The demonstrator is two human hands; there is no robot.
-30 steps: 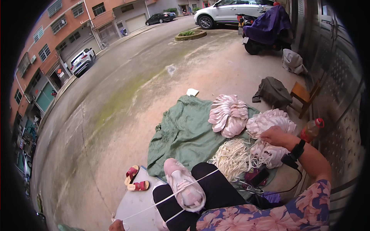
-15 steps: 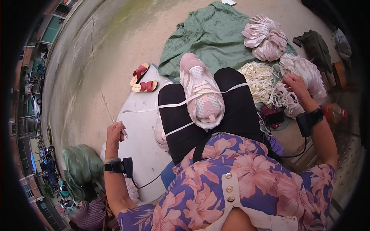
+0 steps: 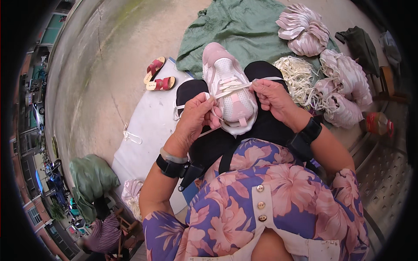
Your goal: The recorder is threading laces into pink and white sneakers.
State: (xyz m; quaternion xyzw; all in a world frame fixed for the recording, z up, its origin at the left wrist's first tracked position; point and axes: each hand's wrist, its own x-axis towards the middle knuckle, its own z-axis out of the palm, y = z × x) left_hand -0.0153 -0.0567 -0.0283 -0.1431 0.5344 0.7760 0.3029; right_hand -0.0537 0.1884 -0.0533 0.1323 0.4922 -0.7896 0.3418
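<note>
Pink shoe (image 3: pixel 230 89) sits on the lap, left hand (image 3: pixel 196 117) and right hand (image 3: pixel 272 95) each pinching a white lace (image 3: pixel 233 88) end across the eyelets — keep both ends evenly taut, flat, untwisted.

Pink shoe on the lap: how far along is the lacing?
Done: the pink shoe rests on the lap with a white lace across its eyelets. In hand: left hand and right hand each pinch a lace end. Left: upper eyelets look unlaced; loose laces and shoe uppers wait alongside.
</note>
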